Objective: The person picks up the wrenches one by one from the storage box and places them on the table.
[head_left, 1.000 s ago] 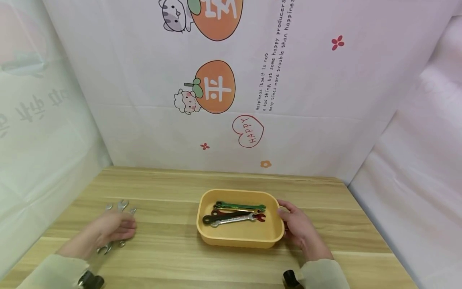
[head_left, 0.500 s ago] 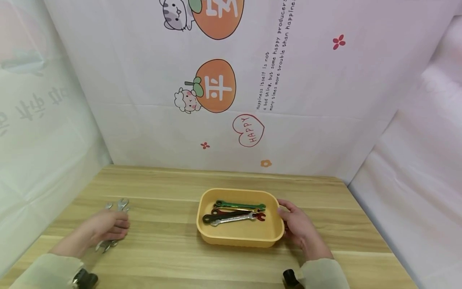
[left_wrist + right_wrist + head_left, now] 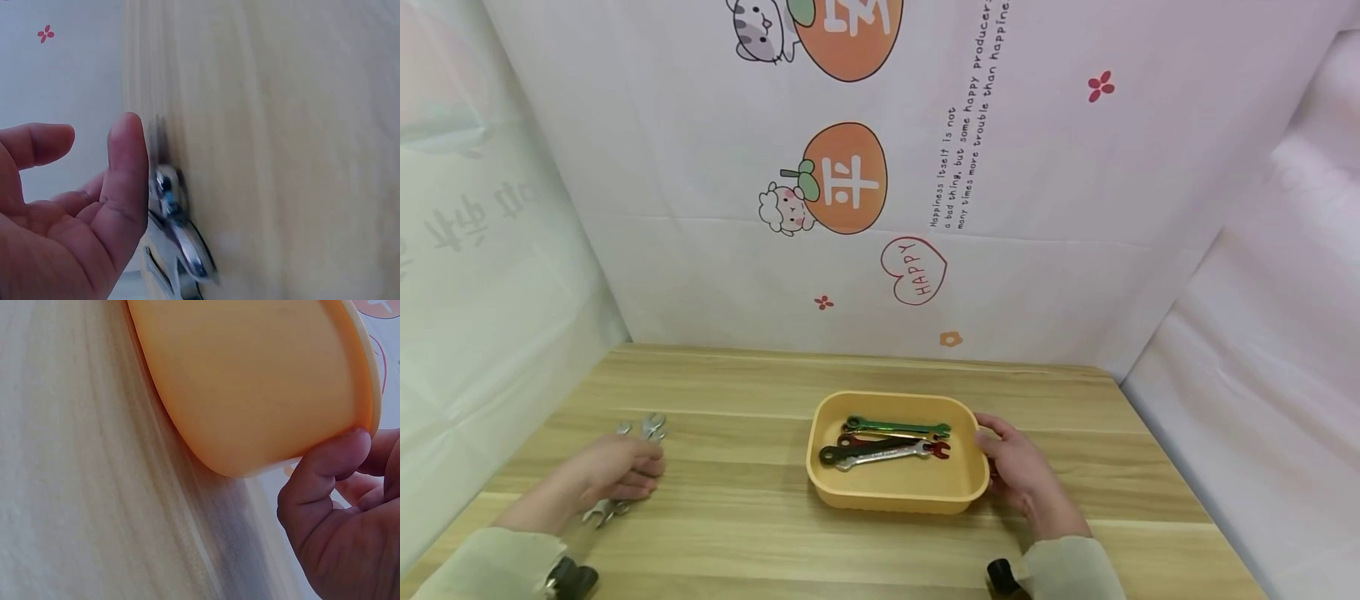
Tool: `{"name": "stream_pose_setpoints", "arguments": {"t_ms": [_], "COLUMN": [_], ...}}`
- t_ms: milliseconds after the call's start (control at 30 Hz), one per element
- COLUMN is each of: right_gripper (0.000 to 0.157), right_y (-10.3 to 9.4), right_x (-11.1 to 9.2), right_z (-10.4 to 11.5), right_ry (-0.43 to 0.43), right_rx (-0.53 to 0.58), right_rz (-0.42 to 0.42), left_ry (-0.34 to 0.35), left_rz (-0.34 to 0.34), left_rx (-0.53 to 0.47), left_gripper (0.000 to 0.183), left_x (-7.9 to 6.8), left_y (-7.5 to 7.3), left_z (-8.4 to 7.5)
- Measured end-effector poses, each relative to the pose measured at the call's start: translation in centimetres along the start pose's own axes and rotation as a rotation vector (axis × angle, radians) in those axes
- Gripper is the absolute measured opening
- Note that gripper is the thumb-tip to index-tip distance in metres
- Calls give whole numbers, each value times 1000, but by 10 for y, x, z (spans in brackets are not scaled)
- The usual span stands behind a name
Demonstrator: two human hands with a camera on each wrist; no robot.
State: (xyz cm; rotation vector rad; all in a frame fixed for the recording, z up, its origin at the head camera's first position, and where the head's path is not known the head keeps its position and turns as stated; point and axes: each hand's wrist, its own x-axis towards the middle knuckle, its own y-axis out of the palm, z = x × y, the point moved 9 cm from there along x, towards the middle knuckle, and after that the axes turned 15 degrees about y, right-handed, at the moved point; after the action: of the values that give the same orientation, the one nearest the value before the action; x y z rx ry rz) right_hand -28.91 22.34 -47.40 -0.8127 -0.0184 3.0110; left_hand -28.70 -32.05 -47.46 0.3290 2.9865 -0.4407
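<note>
Our right hand (image 3: pixel 1021 468) pinches the yellow tray (image 3: pixel 895 503), likely to steady it; our left hand (image 3: pixel 616 471) relaxed over silver wrenches (image 3: pixel 652 426)

You have a pale wood-grain table (image 3: pixel 737 542) as the bearing surface. Directly on it stands your yellow tray (image 3: pixel 895 502); well to the tray's left lies a cluster of silver wrenches (image 3: pixel 652 427), partly hidden from view.
</note>
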Motion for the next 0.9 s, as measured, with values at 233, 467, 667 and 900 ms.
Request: {"name": "stream_pose_setpoints", "arguments": {"t_ms": [233, 467, 667, 900], "right_gripper": [41, 41, 42, 40], "right_y": [-2, -4, -5, -1], "right_x": [-1, -3, -1, 0], "right_z": [1, 4, 3, 0], "right_ry": [-3, -11, -8, -1], "right_rx": [-1, -9, -9, -7], "right_rz": [-4, -2, -12, -13], "left_ry": [164, 483, 608, 642], "left_rz": [217, 464, 507, 612], "left_rx": [-71, 108, 213, 377], "left_gripper": [49, 76, 95, 76], "left_x": [8, 9, 26, 40], "left_y": [43, 117, 166, 223], "left_z": [-36, -115, -153, -160]}}
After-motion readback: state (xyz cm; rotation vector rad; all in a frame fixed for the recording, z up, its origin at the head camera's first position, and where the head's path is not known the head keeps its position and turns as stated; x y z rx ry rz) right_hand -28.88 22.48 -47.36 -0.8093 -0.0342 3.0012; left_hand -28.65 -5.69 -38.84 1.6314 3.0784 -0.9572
